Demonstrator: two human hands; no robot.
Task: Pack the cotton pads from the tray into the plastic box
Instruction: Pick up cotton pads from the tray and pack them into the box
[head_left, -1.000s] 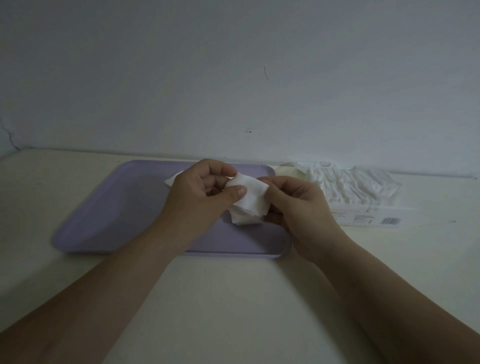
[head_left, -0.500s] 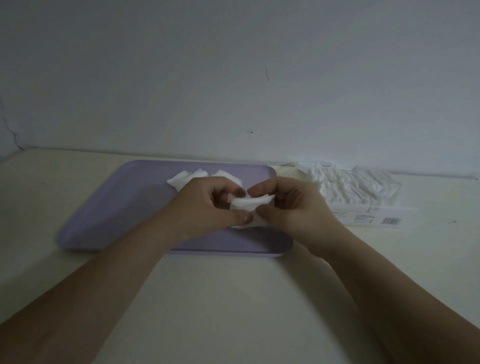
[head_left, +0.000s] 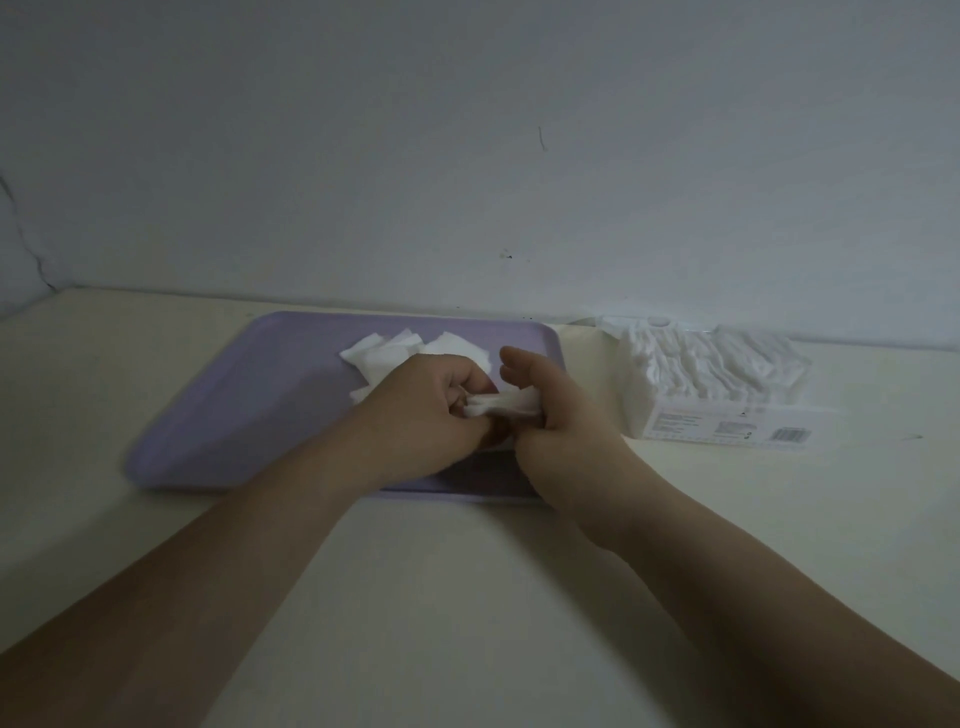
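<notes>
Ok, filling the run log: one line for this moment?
left hand + right hand: holding pad stack | over tray | loose pads on tray | plastic box: holds pads

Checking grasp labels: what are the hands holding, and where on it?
A small stack of white cotton pads, seen edge-on: left hand grips its left end, right hand its right end.

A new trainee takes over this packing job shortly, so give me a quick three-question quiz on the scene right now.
1. Fill in: the loose cotton pads lie on the tray's ____ half (near/far).
2. The pad stack between the left hand and right hand is gripped by: A left only; B right only; C both.
3. True or false: the plastic box stands on the tray.
Key: 1 far; 2 C; 3 false, it stands on the table beside the tray.
</notes>
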